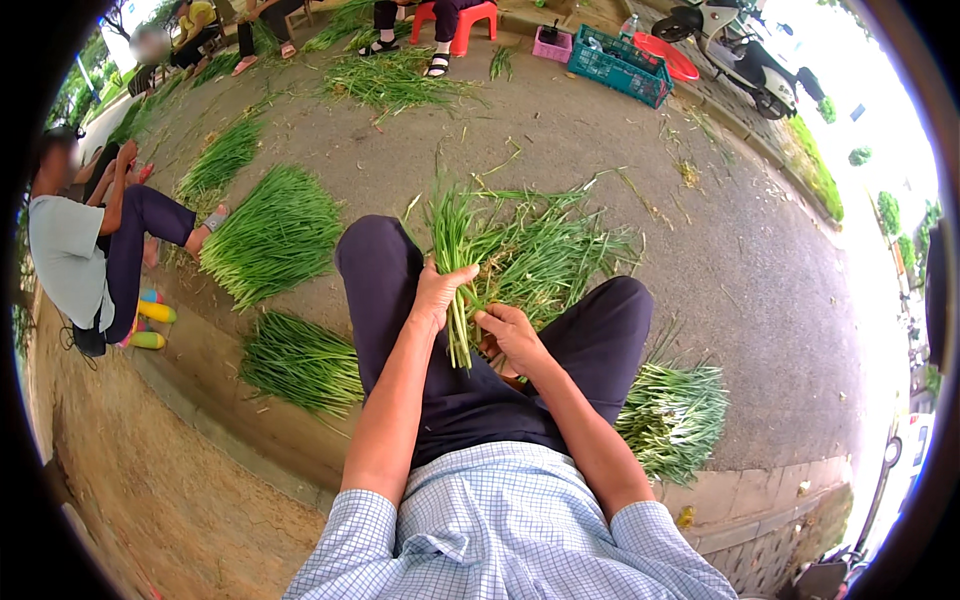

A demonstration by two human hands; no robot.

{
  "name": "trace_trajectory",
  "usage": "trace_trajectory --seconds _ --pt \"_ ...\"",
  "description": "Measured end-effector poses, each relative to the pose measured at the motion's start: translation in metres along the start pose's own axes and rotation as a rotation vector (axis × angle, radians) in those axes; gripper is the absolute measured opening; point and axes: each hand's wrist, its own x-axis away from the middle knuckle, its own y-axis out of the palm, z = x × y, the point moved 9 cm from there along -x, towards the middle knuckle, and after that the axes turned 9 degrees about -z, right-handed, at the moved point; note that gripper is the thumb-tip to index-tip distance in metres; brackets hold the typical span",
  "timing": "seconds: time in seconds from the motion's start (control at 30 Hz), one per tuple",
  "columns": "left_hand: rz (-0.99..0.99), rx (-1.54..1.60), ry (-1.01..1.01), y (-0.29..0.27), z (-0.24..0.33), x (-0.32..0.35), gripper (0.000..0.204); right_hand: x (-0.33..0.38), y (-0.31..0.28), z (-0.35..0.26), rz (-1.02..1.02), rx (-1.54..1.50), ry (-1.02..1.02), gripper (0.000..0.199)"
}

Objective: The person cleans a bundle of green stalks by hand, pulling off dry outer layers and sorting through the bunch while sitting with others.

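Between my knees, my left hand (440,292) is wrapped round an upright bunch of chives (455,225). The pale stem ends of the bunch point down toward my lap, and its green leaves spread up and away. My right hand (512,338) is closed in a pinch right beside the lower stems. Whatever lies between its thumb and fingers is too small to make out. Just beyond both hands, a loose tangled heap of chives (555,250) lies on the ground, with some yellowed leaves among it.
Neat chive piles lie at my left (300,362), farther left (275,235) and by my right leg (675,420). A person in a grey shirt (70,250) sits at the left. Far off are a red stool (470,25), a teal crate (620,70), a red basin (672,58) and a scooter (745,60).
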Motion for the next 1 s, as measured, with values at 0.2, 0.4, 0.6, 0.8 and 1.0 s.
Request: trace_trajectory --seconds 0.2,0.4,0.6,0.8,1.0 --pt "-0.059 0.114 -0.033 0.006 0.002 0.001 0.033 0.004 -0.031 0.016 -0.002 -0.43 0.002 0.014" --pt "-0.041 0.287 0.021 0.0 0.008 0.001 0.031 0.009 -0.113 0.025 0.378 -0.705 -0.199 0.013" --pt "-0.109 0.345 0.071 0.008 0.018 0.004 0.027 -0.015 -0.11 0.058 0.32 0.428 0.247 0.026" --pt "-0.016 0.246 0.111 -0.002 0.019 0.006 0.032 -0.001 -0.045 -0.006 0.232 0.727 -0.135 0.043" --pt "0.095 0.175 0.122 -0.01 0.014 0.004 0.031 0.055 0.054 -0.08 0.088 1.061 -0.627 0.045"
